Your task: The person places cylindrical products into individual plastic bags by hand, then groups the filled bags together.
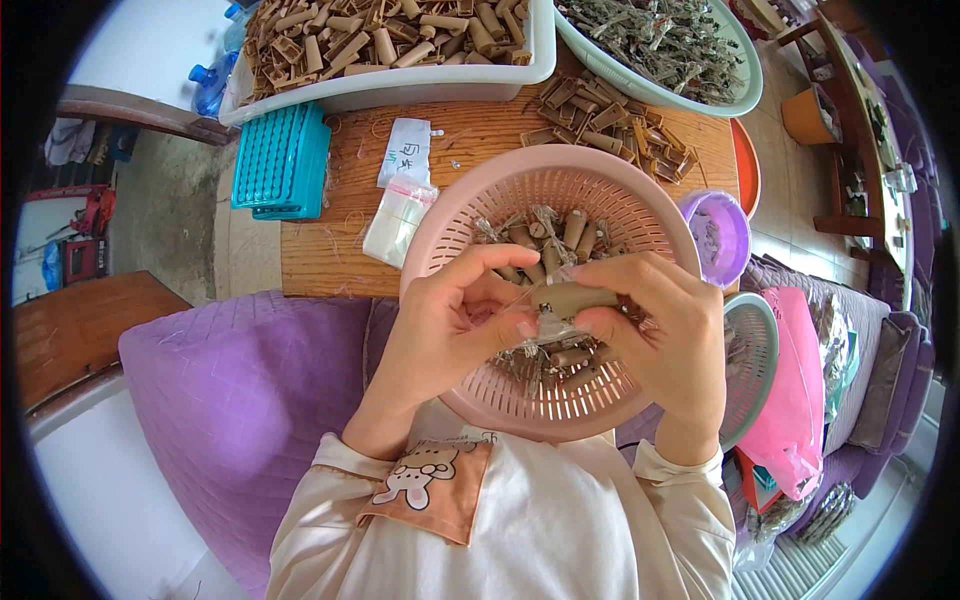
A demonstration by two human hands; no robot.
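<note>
Tan plastic casing (575, 298) was pinched in the right hand (668, 312), left hand (440, 322) apparently gripping its other end, over the pink basket (545, 172). Looked partway: basket cylinders (575, 228) seemed closed up, white tub (430, 84) heaped with loose shells (345, 45).

One wide fisheye view, from the left of two cameras worn side by side on the head, looks steeply down and forward past the person's chest. It is upright and unmirrored. The cream shirt (560, 520) fills the lower edge, close below the lens. The left hand (435, 320) and right hand (665, 320) come near the middle, close to the camera, above the pink colander basket (560, 168). The counter (345, 215) lies beyond, and the upper edge cuts off the white tub (400, 88). Toward the dark round rim, straight edges bend and the room spreads out on both sides.
</note>
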